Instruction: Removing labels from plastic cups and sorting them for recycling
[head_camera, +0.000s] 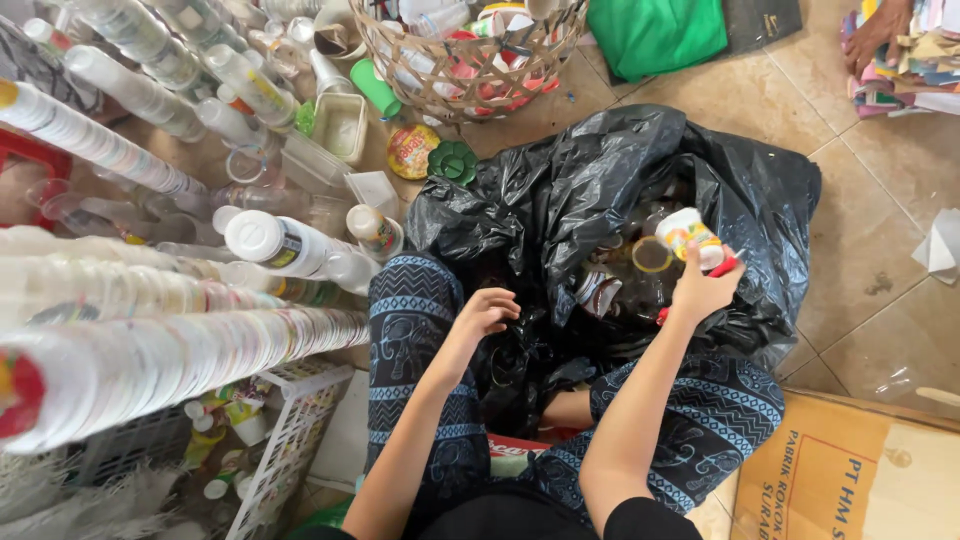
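At the far left, long stacks of nested plastic cups (150, 350) are laid on their sides, with a white plastic crate (290, 420) beneath them and loose clear bottles (270, 240) behind. To the right of these, the left hand (487, 312) is curled shut on the rim of the black plastic bag (580, 190), which is spread open between patterned trouser legs. Beyond that grip, a woven basket (470, 60) filled with lids and cups is seen on the tiled floor. To the right of the left hand, the right hand (703, 285) is closed around a small white cup (688, 232) with a colourful printed label, held above the bag's mouth; something red is also pinched at the fingertips. Below that grip, more cups are seen inside the bag. Further right, a flattened cardboard sheet (850, 470) lies on the floor.
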